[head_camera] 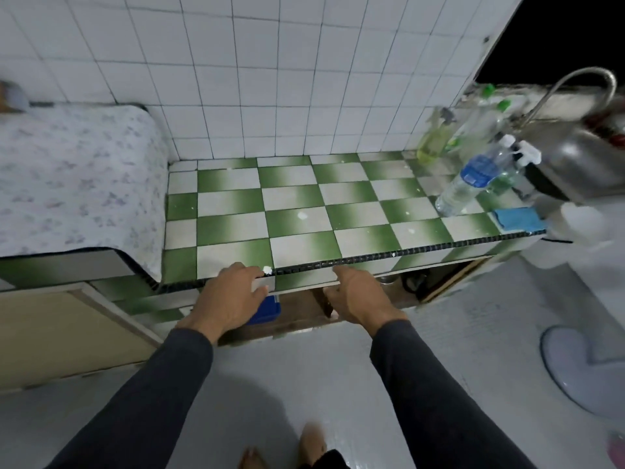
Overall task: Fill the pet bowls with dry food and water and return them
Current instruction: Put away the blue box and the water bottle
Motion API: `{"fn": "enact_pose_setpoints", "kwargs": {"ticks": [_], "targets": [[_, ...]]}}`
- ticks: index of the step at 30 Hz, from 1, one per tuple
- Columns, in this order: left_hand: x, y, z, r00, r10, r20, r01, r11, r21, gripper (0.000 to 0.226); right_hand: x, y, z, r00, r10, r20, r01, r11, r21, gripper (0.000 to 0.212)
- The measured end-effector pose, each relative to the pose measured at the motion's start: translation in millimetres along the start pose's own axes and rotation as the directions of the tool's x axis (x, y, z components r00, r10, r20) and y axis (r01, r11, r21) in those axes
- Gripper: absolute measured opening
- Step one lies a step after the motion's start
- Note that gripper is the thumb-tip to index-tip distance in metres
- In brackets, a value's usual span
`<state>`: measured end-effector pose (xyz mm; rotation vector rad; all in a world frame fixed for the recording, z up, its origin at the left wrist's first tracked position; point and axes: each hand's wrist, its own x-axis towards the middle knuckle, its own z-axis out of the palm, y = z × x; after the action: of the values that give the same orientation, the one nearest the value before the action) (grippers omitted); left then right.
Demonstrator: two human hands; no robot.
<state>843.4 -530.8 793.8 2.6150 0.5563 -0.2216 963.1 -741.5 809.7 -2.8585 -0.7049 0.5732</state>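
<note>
Both of my hands reach toward the front edge of a green-and-white tiled counter (pixel 294 201). My left hand (pixel 226 296) hovers at the edge with fingers loosely spread and holds nothing. My right hand (pixel 358 296) is beside it, fingers pointing at the counter's edge, also with nothing in it. Under the counter is an open space where a blue container (pixel 265 311) shows partly behind my left hand. A clear water bottle (pixel 473 181) with a blue label stands at the counter's right end. No pet bowl is in view.
Spray bottles (pixel 436 137) and green-capped bottles stand at the back right by a steel sink (pixel 575 157) with a curved tap (pixel 575 86). A blue sponge (pixel 517 218) lies on the counter's right front corner. A floral cloth (pixel 67 184) covers the surface at left. A pale mat (pixel 585 367) lies on the floor.
</note>
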Motion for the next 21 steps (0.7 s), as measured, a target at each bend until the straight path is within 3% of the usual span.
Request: {"fn": "enact_pose_setpoints", "kwargs": {"ticks": [12, 21], "targets": [[70.3, 92.0, -19.5, 0.967, 0.255, 0.013, -0.247, 0.921, 0.301, 0.047, 1.4, 84.3, -49.9, 0.984, 0.126, -0.124, -0.124, 0.992, 0.026, 0.041], [136.8, 218.5, 8.3, 0.939, 0.344, 0.009, -0.328, 0.884, 0.333, 0.047, 24.0, 209.8, -96.5, 0.965, 0.183, -0.19, -0.177, 0.983, 0.05, 0.042]]}}
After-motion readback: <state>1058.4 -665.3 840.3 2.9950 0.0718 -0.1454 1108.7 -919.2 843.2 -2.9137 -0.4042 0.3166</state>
